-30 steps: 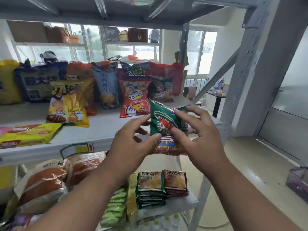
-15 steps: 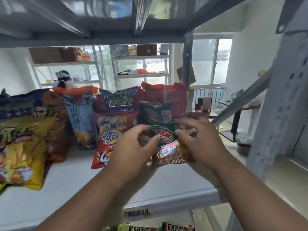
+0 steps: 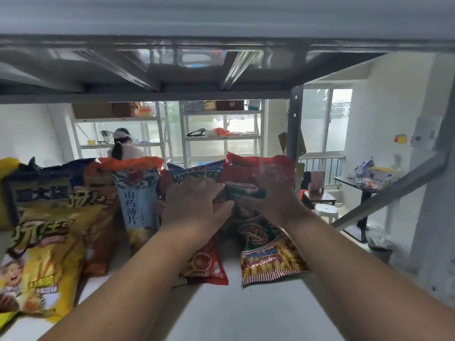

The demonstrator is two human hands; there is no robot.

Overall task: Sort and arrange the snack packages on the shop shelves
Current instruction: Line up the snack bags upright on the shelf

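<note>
White shelf (image 3: 234,313) under a grey metal deck, windows behind. I see both hands on the green prawn-cracker bag (image 3: 267,244): my left hand (image 3: 194,205) and right hand (image 3: 275,195) grip its top edge, fingers curled. The bag leans back near the shelf's right edge, foot on the surface. Red bag (image 3: 206,264) touches its left side; yellow bag (image 3: 41,262) stands toward the left edge.

Both the left hand (image 3: 194,205) and right hand (image 3: 275,200) are gripping the green prawn snack bag (image 3: 266,244), which is leaning among packets on the white shelf (image 3: 221,313).
</note>
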